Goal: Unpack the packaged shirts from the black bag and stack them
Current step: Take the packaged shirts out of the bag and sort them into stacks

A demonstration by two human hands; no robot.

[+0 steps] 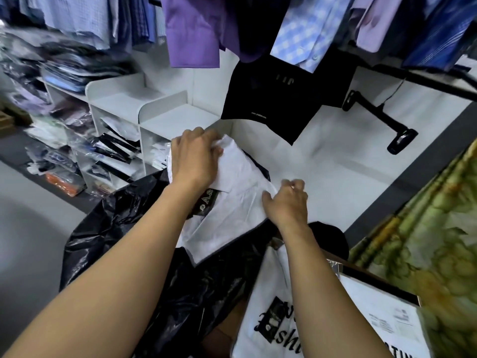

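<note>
Seen from the shirt [240, 200], bare white counter [335, 164] lies open from 1 to 3 o'clock. At 12 a black garment [278, 99] hangs low over the counter's far side, and a black hanger [382, 117] dangles at 2, farther off. White shelves [160, 117] wall off 10 o'clock. Green cloth [426, 241] closes 4, a labelled box [387, 313] sits at 5, and the black bag [124, 228] crowds 6 to 8.

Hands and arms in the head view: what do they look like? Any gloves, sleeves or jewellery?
Both are bare: the left forearm and right forearm show no sleeve, the left hand and right hand no gloves. No watch or bracelet at either wrist. A pale glint on one right finger might be a ring; too blurred to tell.
</note>
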